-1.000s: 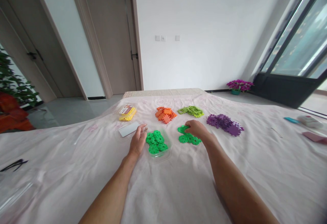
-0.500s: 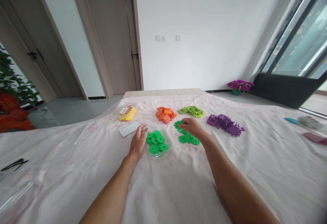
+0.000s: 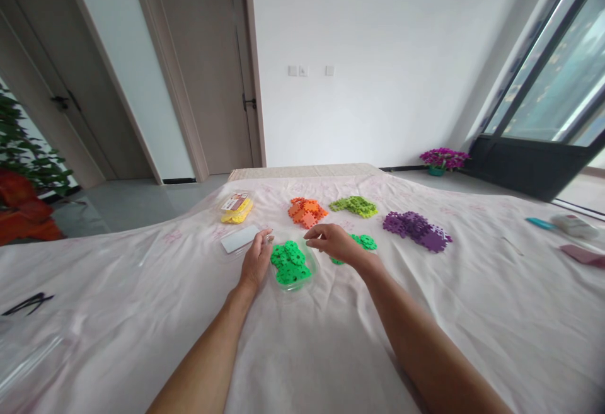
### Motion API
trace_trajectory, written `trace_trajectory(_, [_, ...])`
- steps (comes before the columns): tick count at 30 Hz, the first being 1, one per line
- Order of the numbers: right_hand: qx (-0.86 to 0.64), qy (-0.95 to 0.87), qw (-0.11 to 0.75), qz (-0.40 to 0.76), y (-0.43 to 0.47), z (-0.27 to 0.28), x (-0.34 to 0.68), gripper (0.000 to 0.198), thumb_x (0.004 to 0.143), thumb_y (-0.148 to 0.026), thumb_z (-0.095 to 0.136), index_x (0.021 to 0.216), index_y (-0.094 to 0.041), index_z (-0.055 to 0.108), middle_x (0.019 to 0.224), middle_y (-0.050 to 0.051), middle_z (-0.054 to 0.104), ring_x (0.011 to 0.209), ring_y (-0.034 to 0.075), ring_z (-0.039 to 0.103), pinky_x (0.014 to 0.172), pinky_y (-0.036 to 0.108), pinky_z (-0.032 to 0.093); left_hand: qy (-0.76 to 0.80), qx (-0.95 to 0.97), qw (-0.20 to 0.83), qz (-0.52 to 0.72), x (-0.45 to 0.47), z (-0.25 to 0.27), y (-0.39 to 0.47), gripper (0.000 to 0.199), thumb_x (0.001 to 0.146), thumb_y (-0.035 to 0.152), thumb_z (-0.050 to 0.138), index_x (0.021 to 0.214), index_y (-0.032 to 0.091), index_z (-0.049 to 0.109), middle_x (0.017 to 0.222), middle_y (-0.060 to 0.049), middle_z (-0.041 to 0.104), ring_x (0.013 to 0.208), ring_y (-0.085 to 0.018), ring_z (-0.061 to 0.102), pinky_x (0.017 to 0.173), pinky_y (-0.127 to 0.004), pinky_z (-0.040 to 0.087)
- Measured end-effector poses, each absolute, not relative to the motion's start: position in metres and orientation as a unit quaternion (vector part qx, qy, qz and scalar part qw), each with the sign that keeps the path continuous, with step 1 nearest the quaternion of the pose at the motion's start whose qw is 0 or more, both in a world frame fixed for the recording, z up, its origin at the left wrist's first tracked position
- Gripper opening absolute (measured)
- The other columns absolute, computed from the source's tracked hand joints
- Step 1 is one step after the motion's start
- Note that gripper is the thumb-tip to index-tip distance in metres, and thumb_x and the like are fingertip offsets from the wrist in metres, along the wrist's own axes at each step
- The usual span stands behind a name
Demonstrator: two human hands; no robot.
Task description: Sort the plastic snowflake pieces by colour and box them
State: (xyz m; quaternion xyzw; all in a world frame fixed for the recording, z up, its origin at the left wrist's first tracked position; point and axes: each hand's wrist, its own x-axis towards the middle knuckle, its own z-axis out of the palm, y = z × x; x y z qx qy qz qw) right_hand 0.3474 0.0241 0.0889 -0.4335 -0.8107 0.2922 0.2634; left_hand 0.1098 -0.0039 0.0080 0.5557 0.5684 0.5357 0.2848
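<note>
A clear plastic box stands in the middle of the cloth, holding several green notched discs. My left hand is closed on the box's left rim, near its far corner. Over the right rim hovers my right hand, thumb and fingers slightly apart, with nothing visible between them. Behind that hand and partly hidden by it lie more loose green discs. Left of the box is a clear lid with a white label, close to my left fingers.
Beyond the box are piles of orange pieces, lime-green pieces and purple pieces. A lidded box with yellow pieces stands at back left. A clear container lies front left, a blue object far right.
My right hand has moved left from the loose green pile to the box, and the disc it held has left its fingers. My left hand stays on the rim.
</note>
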Motion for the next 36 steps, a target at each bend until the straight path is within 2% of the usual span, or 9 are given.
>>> trace_trajectory(4, [-0.502,-0.822,0.196,0.183,0.031,0.093,0.368,0.018,0.078,-0.023,0.067,0.094,-0.02,0.075,0.09,0.004,0.073,0.081,0.017,0.065,0.072,0.025,0.045,0.571,0.556,0.289,0.531,0.109,0.007,-0.003,0.041,0.09,0.038,0.049,0.127,0.024,0.057,0.123,-0.006,0.067,0.11,-0.021,0.062,0.1,-0.036,0.044])
trace_trajectory(9, [-0.569,-0.814,0.066,0.094,0.036,0.091,0.388,0.026,0.068,-0.018,0.073,0.093,-0.023,0.076,0.093,0.005,0.073,0.084,0.02,0.065,0.067,0.025,0.041,0.564,0.56,0.28,0.538,0.108,0.006,-0.002,0.041,0.089,0.036,0.049,0.127,0.024,0.058,0.125,-0.006,0.066,0.111,-0.021,0.062,0.1,-0.035,0.044])
trace_trajectory(14, [-0.579,-0.813,-0.005,0.069,0.039,0.085,0.395,0.032,0.059,-0.019,0.079,0.09,-0.026,0.076,0.09,0.004,0.072,0.086,0.022,0.065,0.064,0.025,0.039,0.56,0.56,0.285,0.54,0.108,0.005,-0.001,0.041,0.088,0.035,0.05,0.126,0.023,0.057,0.121,-0.007,0.067,0.11,-0.022,0.062,0.098,-0.036,0.045])
trace_trajectory(20, [-0.575,-0.815,-0.044,0.058,0.038,0.087,0.393,0.03,0.059,-0.021,0.079,0.089,-0.025,0.077,0.092,0.005,0.072,0.087,0.022,0.065,0.063,0.025,0.038,0.55,0.563,0.291,0.544,0.107,0.003,0.0,0.04,0.088,0.032,0.048,0.126,0.023,0.056,0.124,-0.007,0.066,0.112,-0.021,0.062,0.1,-0.036,0.045])
trace_trajectory(27, [-0.59,-0.803,0.018,0.085,0.037,0.088,0.392,0.019,0.061,-0.017,0.074,0.08,-0.023,0.076,0.08,0.003,0.072,0.075,0.018,0.063,0.06,0.024,0.035,0.543,0.56,0.3,0.549,0.107,0.001,0.001,0.041,0.088,0.031,0.048,0.127,0.022,0.055,0.124,-0.008,0.066,0.115,-0.021,0.061,0.101,-0.037,0.044])
trace_trajectory(31, [-0.583,-0.785,0.156,0.138,0.039,0.088,0.386,0.009,0.067,-0.023,0.071,0.075,-0.021,0.073,0.073,0.0,0.069,0.067,0.014,0.06,0.057,0.023,0.033,0.548,0.558,0.298,0.547,0.107,0.001,0.0,0.041,0.089,0.034,0.049,0.128,0.023,0.055,0.124,-0.007,0.067,0.115,-0.02,0.061,0.102,-0.036,0.044])
trace_trajectory(34, [-0.56,-0.754,0.28,0.199,0.038,0.088,0.375,0.014,0.073,-0.032,0.068,0.078,-0.019,0.071,0.067,-0.001,0.066,0.062,0.012,0.056,0.053,0.022,0.034,0.552,0.559,0.299,0.542,0.107,0.003,-0.001,0.041,0.091,0.036,0.048,0.129,0.023,0.055,0.124,-0.008,0.067,0.114,-0.021,0.062,0.102,-0.037,0.044])
trace_trajectory(36, [-0.533,-0.732,0.328,0.268,0.035,0.088,0.365,0.018,0.074,-0.034,0.067,0.08,-0.018,0.07,0.064,-0.001,0.064,0.058,0.011,0.054,0.052,0.021,0.036,0.555,0.554,0.3,0.543,0.108,0.004,-0.002,0.041,0.091,0.038,0.048,0.128,0.024,0.056,0.123,-0.008,0.067,0.113,-0.021,0.062,0.101,-0.038,0.045])
